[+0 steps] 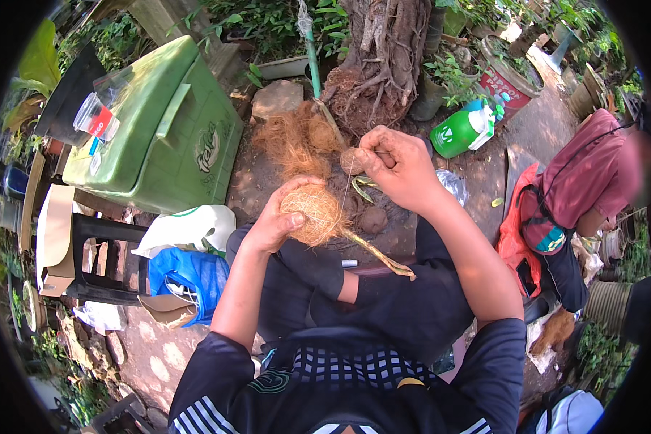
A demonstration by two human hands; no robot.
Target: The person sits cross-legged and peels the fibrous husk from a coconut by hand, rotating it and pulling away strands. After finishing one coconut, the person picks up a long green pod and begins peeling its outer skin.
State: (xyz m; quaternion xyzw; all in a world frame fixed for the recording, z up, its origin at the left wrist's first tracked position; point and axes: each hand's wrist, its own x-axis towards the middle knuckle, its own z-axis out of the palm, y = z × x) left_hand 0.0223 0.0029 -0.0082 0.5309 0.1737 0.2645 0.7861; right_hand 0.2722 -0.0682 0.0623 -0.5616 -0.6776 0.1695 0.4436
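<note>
A ball of brown coconut fibre (316, 216) wound with pale thread rests in my left hand (271, 225), my fingers curled around its far side and the thumb on its near face. From its right side a yellowish-green plant stem (378, 253) sticks out, pointing down and right. My right hand (400, 169) is raised above and to the right of the ball, pinching a thin thread (346, 187) that runs down towards it. A small round brown ball (350, 161) shows beside the right thumb; whether it touches the hand, I cannot tell.
Loose coconut fibre (290, 135) and a dark soil lump (374, 219) lie on the ground ahead. A green cooler box (195, 141) stands left, a green spray bottle (458, 133) ahead right. Blue bag (182, 271) is at left. Another person (580, 179) is at right.
</note>
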